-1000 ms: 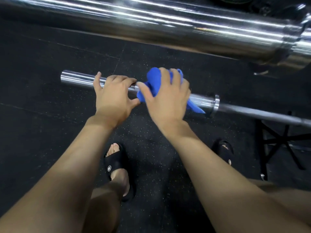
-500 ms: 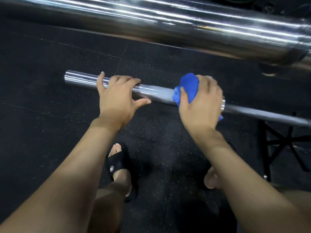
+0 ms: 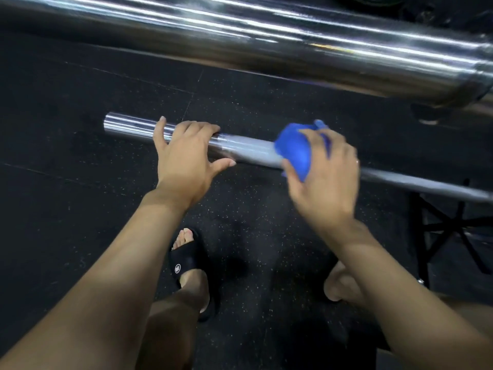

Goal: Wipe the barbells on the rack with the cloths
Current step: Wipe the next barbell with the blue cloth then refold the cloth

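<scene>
A chrome barbell sleeve (image 3: 248, 150) runs left to right at mid height, its free end at the left. My left hand (image 3: 184, 158) rests on top of the sleeve near that end, fingers draped over it and thumb spread out. My right hand (image 3: 322, 177) grips a bunched blue cloth (image 3: 296, 150) against the sleeve at its inner end, where the thinner bar shaft (image 3: 416, 184) begins. The collar is hidden behind hand and cloth. The right hand is motion-blurred.
A second, thicker chrome barbell sleeve (image 3: 266, 41) crosses the top of the view, very close to the camera. A black metal rack frame (image 3: 437, 231) stands at the right. Below are black speckled rubber floor (image 3: 66, 196) and my feet in black sandals (image 3: 186, 263).
My right hand slid the blue cloth rightward along the sleeve, away from the left hand, to the sleeve's inner end. The left hand stayed in place on the sleeve.
</scene>
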